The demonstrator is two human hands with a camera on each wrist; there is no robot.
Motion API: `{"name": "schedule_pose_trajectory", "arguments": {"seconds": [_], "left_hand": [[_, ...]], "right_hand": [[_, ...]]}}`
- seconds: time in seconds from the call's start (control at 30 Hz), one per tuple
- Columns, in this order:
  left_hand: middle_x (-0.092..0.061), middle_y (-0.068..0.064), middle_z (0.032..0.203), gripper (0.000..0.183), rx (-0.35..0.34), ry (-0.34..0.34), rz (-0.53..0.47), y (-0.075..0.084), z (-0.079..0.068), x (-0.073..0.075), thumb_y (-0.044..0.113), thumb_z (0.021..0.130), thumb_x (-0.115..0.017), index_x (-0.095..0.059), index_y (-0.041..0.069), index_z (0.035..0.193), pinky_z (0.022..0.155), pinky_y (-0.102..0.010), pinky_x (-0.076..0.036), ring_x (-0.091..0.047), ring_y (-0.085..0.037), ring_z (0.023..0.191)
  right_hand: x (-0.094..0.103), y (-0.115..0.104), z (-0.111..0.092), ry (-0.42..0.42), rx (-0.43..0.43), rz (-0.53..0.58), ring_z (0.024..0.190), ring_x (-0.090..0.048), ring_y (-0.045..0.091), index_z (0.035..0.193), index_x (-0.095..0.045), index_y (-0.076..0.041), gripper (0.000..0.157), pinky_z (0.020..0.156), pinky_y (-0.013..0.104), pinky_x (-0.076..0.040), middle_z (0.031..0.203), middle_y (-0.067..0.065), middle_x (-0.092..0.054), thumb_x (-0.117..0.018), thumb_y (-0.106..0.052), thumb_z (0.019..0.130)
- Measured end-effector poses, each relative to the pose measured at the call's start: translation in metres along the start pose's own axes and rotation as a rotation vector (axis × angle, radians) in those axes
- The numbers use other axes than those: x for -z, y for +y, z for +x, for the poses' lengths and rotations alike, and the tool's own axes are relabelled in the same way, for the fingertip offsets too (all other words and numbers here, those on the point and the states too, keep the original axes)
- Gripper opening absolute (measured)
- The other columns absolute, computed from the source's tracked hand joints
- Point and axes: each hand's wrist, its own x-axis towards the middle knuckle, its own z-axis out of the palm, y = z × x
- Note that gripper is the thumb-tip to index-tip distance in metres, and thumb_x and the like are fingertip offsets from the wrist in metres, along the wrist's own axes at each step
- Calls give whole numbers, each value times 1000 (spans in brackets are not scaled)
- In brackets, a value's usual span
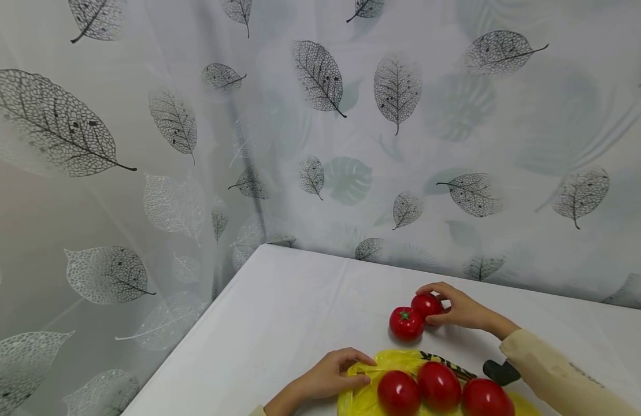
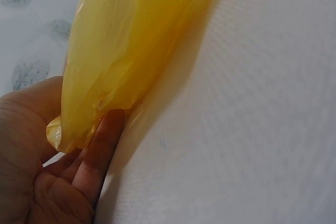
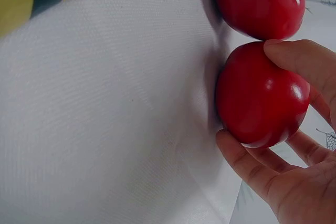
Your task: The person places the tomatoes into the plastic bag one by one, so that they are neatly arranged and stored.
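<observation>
My right hand [image 1: 458, 310] grips a shiny red tomato [image 3: 262, 95] on the white table, thumb on one side and fingers curled on the other. Right beside it, touching, sits another tomato [image 1: 405, 325] with a green stem. Toward the front, a yellow plastic bag [image 1: 390, 359] with black print lies on the table. Its left edge is held between the thumb and fingers of my left hand [image 1: 333, 374]. Three more tomatoes, a left one [image 1: 398, 394], a middle one [image 1: 438, 387] and a right one [image 1: 486, 400], lie in or on the bag; which, I cannot tell.
A small black object [image 1: 499, 372] lies by the bag, partly behind the right sleeve [image 1: 564, 375]. The white table [image 1: 294, 306] reaches back to a leaf-patterned curtain [image 1: 351, 144], which also hangs along the left side.
</observation>
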Motion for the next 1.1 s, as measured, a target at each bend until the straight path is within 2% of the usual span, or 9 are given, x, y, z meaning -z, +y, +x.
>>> {"name": "schedule_pose_trajectory", "arguments": {"seconds": [0.3, 0.53, 0.8, 1.1], "left_hand": [[-67, 7, 118, 22, 18, -1, -12, -2, 1, 0, 24, 96, -64, -68, 15, 116, 101, -20, -43, -56, 0, 110], [-66, 6, 118, 22, 8, -4, -4, -2, -1, 1, 23, 96, -64, -67, 15, 116, 100, -21, -44, -57, -1, 109], [-66, 5, 119, 23, -1, -2, 7, -1, 0, 1, 22, 96, -63, -67, 15, 117, 101, -21, -43, -56, -1, 110], [-66, 6, 118, 23, -1, 3, 0, 0, 1, 0, 22, 96, -63, -67, 13, 117, 100, -19, -42, -56, -2, 108]], "right_hand": [[2, -7, -4, 15, 44, 36, 104, -56, 40, 126, -53, -1, 52, 74, 31, -58, 123, 25, -51, -78, -13, 83], [5, -10, -8, 18, 63, 45, 104, -57, 42, 127, -52, -1, 53, 74, 32, -59, 124, 26, -49, -78, -12, 83], [9, -15, -16, 27, 69, 45, 106, -56, 44, 127, -52, -3, 53, 74, 27, -58, 125, 25, -48, -78, -14, 83], [12, -30, -26, 33, 139, 56, 102, -58, 37, 128, -51, -3, 52, 72, 26, -58, 124, 24, -51, -77, -11, 83]]}}
